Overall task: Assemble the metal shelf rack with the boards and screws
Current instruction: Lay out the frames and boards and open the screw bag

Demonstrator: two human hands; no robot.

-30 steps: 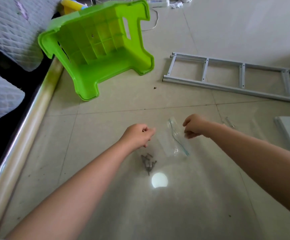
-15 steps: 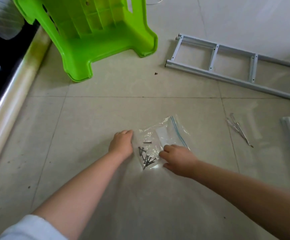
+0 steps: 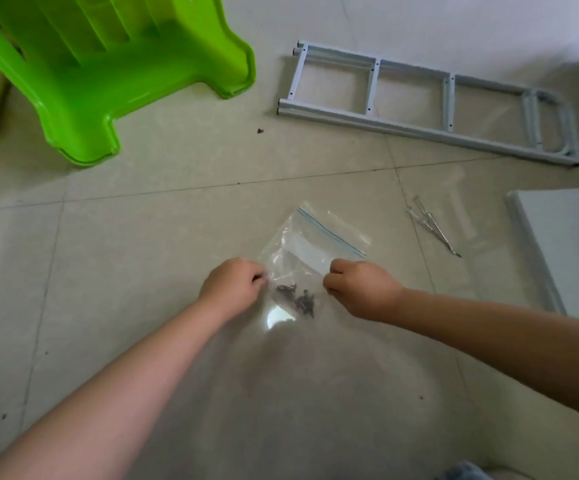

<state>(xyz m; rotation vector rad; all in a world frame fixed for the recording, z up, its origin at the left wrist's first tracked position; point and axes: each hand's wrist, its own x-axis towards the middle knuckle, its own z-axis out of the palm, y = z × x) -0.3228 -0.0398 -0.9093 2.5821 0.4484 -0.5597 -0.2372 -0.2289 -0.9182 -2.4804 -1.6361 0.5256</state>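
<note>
While both of your hands pinch the lower part of the clear zip bag [image 3: 310, 249], the screws [image 3: 296, 298] lie gathered at its near, closed end, between your two grips and a little below them. Your left hand [image 3: 232, 289] has its fingers curled on the left edge of the plastic, and your right hand [image 3: 360, 289] has its fingers curled on the right edge, so each hand is grasping the bag and neither is free. The long axis of the bag runs away from you and slightly to the right, and the blue zip line [image 3: 331, 232] is at the far end, well apart from both hands. This is the relation that matters: the opening lies on the far side and the screws on the near side. Your right hand is somewhat nearer to the zip line, so I judge it is the better one to reach up to the seal while the left hand holds the bag down. The metal side frame [image 3: 419, 102] lies flat on the floor [image 3: 142, 237] farther away, the white board [image 3: 565, 244] is at the right edge, and a small tool [image 3: 433, 226], which I cannot identify clearly, lies between the bag and the board.
</note>
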